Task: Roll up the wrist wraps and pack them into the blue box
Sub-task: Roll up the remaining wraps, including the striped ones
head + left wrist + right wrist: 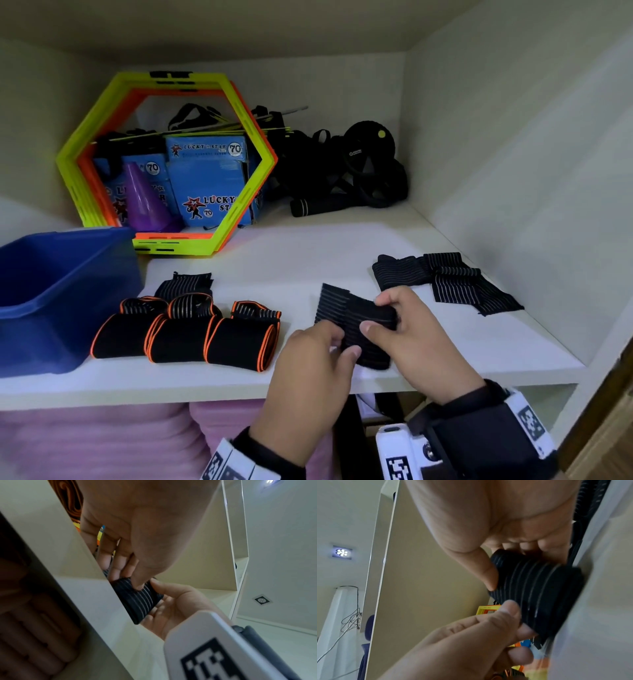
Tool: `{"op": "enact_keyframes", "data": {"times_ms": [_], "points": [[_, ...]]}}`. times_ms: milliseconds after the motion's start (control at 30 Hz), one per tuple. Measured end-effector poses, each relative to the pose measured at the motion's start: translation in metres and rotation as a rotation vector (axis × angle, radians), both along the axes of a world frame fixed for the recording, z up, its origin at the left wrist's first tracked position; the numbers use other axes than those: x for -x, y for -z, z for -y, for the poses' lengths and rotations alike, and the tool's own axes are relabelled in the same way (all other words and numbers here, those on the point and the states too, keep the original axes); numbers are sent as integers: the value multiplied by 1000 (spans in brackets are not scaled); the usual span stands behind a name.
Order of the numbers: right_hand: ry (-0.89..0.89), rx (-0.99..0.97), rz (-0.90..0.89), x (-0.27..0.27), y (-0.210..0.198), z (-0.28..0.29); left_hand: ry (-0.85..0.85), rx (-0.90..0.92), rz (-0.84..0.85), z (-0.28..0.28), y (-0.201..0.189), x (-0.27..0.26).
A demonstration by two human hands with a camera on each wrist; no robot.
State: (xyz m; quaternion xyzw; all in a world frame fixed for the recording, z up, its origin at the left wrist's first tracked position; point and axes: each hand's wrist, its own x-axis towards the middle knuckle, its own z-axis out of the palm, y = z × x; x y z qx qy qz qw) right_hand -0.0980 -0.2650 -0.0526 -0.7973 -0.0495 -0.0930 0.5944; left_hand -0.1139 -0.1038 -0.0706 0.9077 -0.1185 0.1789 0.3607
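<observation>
**Both hands on a half-rolled striped wrap at the front of the shelf**

The person's left hand (317, 356) and right hand (411, 329) meet at about 6 o'clock on the white shelf (308, 246), both closed around one black striped wrist wrap (363, 325). The left thumb and fingers pinch its near end; the right thumb presses on top while the right fingers curl over the far edge. The part between the hands is bunched into a thick roll, and a flat tail of the same wrap spreads out toward 11 o'clock of the hands, lying on the shelf.

At 9 o'clock of the hands, three rolled wraps with orange edging (185, 337) stand in a row, touching one another, with a loose striped piece (185, 284) just behind them. The blue box (51, 294) sits at the far 9 o'clock edge of the shelf, just beside the leftmost roll; I can't see anything in the part of its inside that shows.

At 2 o'clock, unrolled striped wraps (445, 281) lie overlapped. At the back, around 11 o'clock, yellow and orange hexagon frames (164, 164) lean in front of blue cartons (209, 178) and a purple cone (144, 198), with black gear (342, 171) piled at 12 o'clock.
</observation>
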Motion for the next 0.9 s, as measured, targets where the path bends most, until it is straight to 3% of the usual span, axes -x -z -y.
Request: {"op": "enact_keyframes", "data": {"times_ms": [267,467,600,733,900], "points": [[-157,-281,66,32,-4,-15,15,305,12,-16,9,8],[-196,-388,138,52,3,-22,235,378,-50,-24,9,17],[-227,-503,189,56,11,-28,408,553,-160,-22,8,25],[-145,-480,253,55,17,-33,442,696,-187,-17,9,28],[-120,-297,281,53,10,-24,390,598,-126,-11,2,24]]}}
